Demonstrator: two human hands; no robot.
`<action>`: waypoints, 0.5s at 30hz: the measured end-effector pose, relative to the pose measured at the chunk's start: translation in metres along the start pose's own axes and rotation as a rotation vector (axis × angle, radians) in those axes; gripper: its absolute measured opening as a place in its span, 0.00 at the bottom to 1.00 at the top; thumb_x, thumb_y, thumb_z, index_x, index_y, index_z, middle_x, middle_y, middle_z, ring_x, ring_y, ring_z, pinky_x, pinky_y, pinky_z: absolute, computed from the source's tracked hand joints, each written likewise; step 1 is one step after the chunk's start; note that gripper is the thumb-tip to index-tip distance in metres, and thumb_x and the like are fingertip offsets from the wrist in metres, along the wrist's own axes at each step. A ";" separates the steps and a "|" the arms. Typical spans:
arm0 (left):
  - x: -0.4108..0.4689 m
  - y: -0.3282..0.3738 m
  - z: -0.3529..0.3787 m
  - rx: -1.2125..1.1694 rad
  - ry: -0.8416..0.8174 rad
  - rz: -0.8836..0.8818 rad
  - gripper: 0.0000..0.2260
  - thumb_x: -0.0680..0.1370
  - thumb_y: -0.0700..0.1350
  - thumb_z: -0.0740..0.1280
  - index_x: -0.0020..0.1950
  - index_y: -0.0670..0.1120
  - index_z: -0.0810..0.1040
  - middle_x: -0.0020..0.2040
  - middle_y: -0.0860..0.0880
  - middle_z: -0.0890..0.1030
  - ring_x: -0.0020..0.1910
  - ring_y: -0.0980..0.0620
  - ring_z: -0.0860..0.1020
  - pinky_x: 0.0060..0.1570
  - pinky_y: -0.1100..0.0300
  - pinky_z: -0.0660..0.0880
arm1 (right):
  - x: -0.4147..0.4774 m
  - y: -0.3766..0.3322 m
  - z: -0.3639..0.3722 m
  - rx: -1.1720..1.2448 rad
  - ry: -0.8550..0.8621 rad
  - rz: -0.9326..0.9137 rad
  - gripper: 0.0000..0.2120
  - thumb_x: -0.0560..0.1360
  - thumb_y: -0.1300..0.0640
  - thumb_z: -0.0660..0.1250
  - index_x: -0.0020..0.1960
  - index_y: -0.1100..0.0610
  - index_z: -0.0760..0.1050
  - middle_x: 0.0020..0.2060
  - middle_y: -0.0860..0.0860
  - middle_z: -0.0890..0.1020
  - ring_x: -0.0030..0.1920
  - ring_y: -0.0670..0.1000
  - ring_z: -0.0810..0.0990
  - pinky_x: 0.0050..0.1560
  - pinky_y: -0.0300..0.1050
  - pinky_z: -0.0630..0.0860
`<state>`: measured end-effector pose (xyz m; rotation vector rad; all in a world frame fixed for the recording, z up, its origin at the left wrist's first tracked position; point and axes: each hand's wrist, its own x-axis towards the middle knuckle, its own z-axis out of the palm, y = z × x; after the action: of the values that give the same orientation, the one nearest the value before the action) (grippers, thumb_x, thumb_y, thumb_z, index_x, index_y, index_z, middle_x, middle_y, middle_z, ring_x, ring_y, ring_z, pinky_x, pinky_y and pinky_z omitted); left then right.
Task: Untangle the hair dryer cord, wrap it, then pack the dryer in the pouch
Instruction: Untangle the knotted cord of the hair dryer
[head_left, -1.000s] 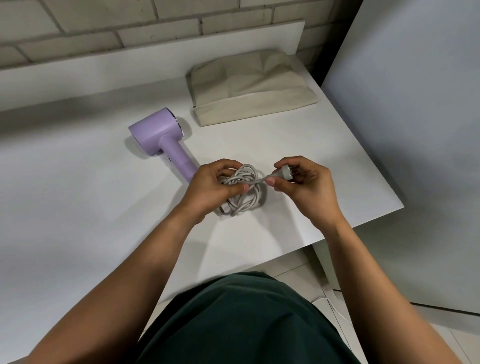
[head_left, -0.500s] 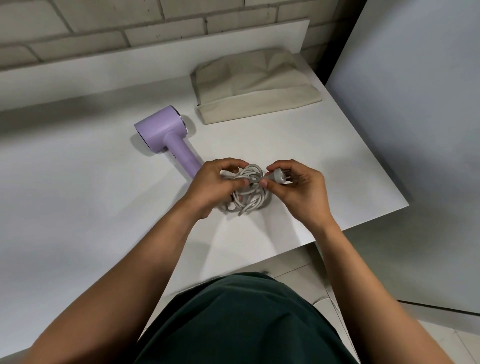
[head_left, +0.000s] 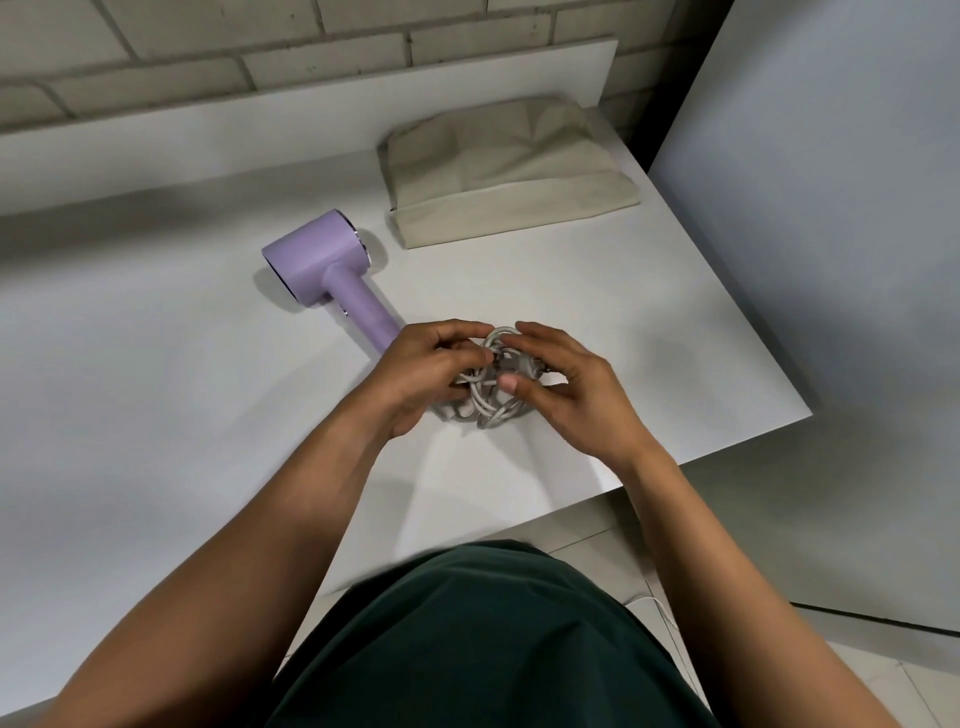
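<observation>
while the left hand (head_left: 426, 374) curls its fingers around one side of the tangled cord (head_left: 488, 410), the right hand (head_left: 566, 395) holds the plug (head_left: 517, 366) between its thumb and its long, mostly straight fingers. the cord is gray, smooth and rubbery, bunched in a messy round ball of loops. it sits on the white table (head_left: 156, 389) near the front right edge, between the two hands. the plug is small and gray and lies on top of the ball, with its metal pins pointing to the right.

the hair dryer (head_left: 332, 275) is light purple, smooth and shaped like a hammer. it lies flat on the table just behind the left hand. its long handle runs from the fat round head at the back left down to the front right, and the handle's end is hidden under the left hand. the head's shiny ring end points toward the pouch (head_left: 509, 171).

the pouch is beige cloth, soft and wrinkly, lying flat at the back right of the table, apart from the dryer. a pale brick wall (head_left: 260, 52) stands behind.
</observation>
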<state>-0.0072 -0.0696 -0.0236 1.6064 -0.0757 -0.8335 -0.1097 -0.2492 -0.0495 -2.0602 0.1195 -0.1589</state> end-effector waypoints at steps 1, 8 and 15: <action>0.001 -0.001 0.000 0.007 0.026 0.006 0.12 0.78 0.36 0.72 0.61 0.46 0.84 0.52 0.41 0.86 0.45 0.51 0.86 0.48 0.55 0.83 | -0.001 -0.001 -0.005 0.033 -0.110 0.029 0.22 0.80 0.53 0.72 0.73 0.46 0.76 0.75 0.44 0.72 0.76 0.40 0.68 0.69 0.51 0.77; 0.004 0.000 0.001 0.058 0.056 0.004 0.09 0.78 0.38 0.72 0.56 0.46 0.86 0.51 0.44 0.88 0.45 0.52 0.85 0.45 0.55 0.82 | 0.000 -0.005 -0.026 0.344 -0.257 0.200 0.25 0.86 0.60 0.62 0.79 0.43 0.66 0.71 0.46 0.77 0.70 0.50 0.77 0.69 0.56 0.77; 0.011 0.003 0.003 -0.100 0.144 -0.098 0.08 0.79 0.41 0.67 0.53 0.43 0.85 0.46 0.41 0.85 0.42 0.46 0.81 0.42 0.54 0.80 | 0.004 -0.004 -0.025 0.029 -0.118 0.089 0.24 0.80 0.56 0.73 0.73 0.45 0.74 0.62 0.44 0.80 0.57 0.47 0.83 0.57 0.49 0.83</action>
<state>0.0005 -0.0785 -0.0262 1.5806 0.1466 -0.7819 -0.1094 -0.2697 -0.0343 -2.0262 0.1351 0.0154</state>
